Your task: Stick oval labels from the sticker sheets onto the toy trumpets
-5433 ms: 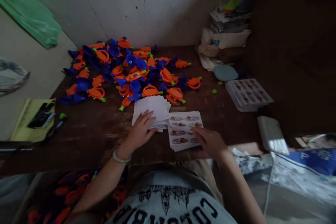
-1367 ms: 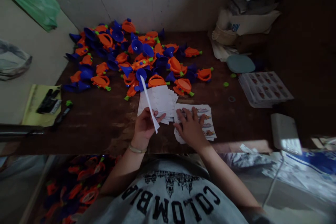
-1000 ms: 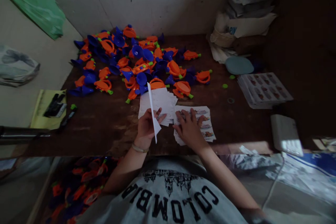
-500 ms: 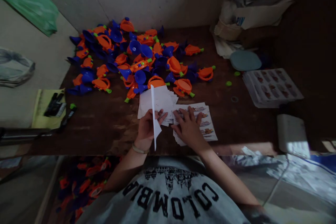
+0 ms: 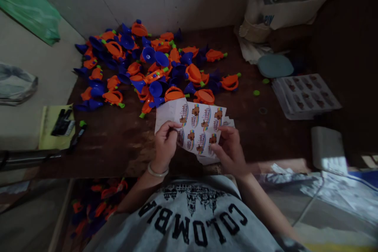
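Observation:
Between my hands is a white sticker sheet (image 5: 201, 128) printed with brown bears and rainbows, its printed face towards me. My left hand (image 5: 166, 141) pinches the sheet's left edge between thumb and fingers. At the right edge, my right hand (image 5: 231, 150) grips it with the thumb in front. Behind the sheet on the left lie blank-looking white papers (image 5: 165, 114). Another stack of printed sheets (image 5: 229, 122) shows past its right side, mostly hidden.
Orange and blue toy trumpets (image 5: 155, 75) are heaped at the back of the brown table (image 5: 118, 153). Black markers (image 5: 63, 122) lie on a yellow pad (image 5: 45, 134) at left. More sticker sheets (image 5: 307, 96), a pale blue lid (image 5: 275, 65) and a white box (image 5: 329, 149) are at right.
The sheet in my left hand has turned from edge-on to face me. My right hand has left the printed stack and taken hold of the sheet's right edge.

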